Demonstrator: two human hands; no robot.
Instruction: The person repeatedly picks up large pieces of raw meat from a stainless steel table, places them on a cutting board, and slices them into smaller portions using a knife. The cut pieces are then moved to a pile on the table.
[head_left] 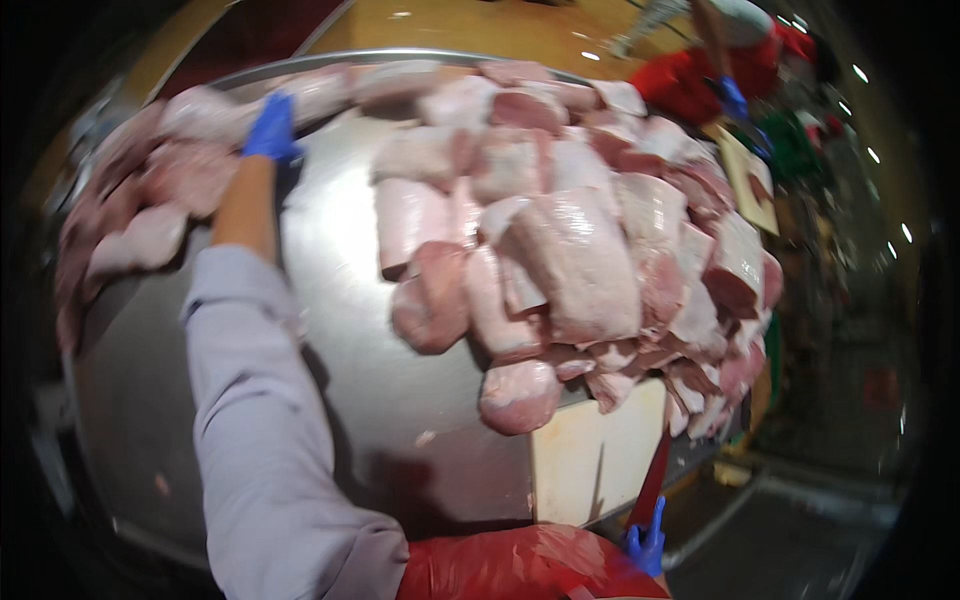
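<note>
My left arm stretches out to the far left of a metal table [340, 420]. The blue-gloved left hand [270, 128] is on a long pale piece of raw meat [215, 115], its fingers bent over the meat's edge. Near the lower right edge, my right hand [646, 545], also in a blue glove, is closed round a knife, with one finger pointing up. The knife's blade [655, 475] mirrors dark red and lies along the right side of a white cutting board [595, 455]. The knife's handle is hidden in the hand.
A large heap of raw meat pieces [580, 260] covers the table's middle and right, reaching the board. More meat [140, 240] lies along the left rim. A person in a red apron [690, 80] works beyond the far right, by another pale board [745, 180]. My red apron [520, 565] touches the near edge.
</note>
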